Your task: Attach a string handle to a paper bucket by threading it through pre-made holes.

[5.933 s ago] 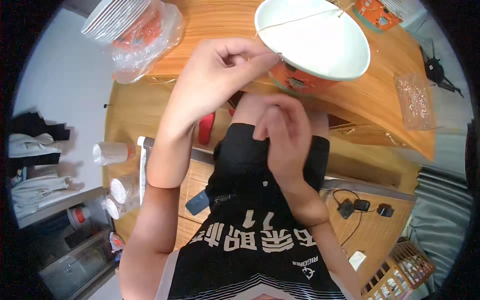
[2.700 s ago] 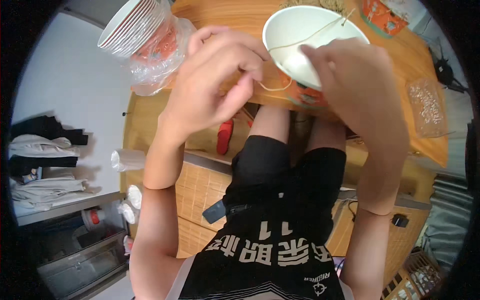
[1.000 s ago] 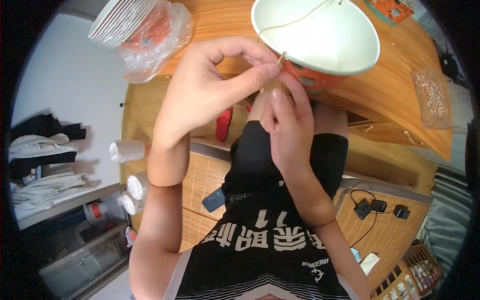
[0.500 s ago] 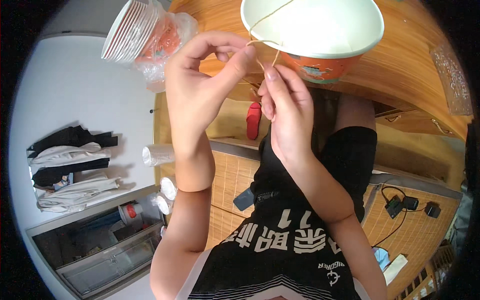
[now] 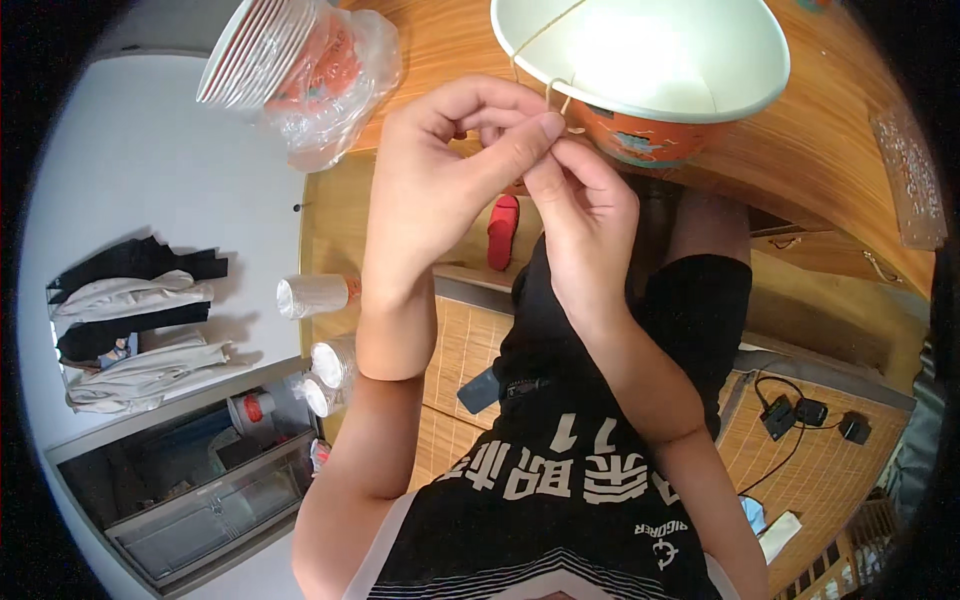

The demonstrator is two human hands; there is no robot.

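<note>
A large orange paper bucket (image 5: 640, 138) with a white inside stands at the table's near edge, just beyond my hands. A thin tan string (image 5: 541, 33) runs from inside it over the rim, and a small loop of it rises above my fingertips. My left hand (image 5: 435, 185) has thumb and forefinger pinched together on the string. Close against it, my right hand (image 5: 585, 215) is also closed in a pinch on the string, its thumb tip partly covered by the left hand. Where the strands cross between my fingers is hidden.
A stack of paper buckets in clear plastic (image 5: 262, 55) lies at the table's far left. A clear patterned sheet (image 5: 908, 180) lies at the right edge. Below are a red slipper (image 5: 503, 233), a dark phone (image 5: 479, 392) beside my leg, and black adapters with cables (image 5: 800, 412).
My hands have come together, the left moving right toward the right hand. The wide string loop between them has become small. The whole view has shifted slightly.
</note>
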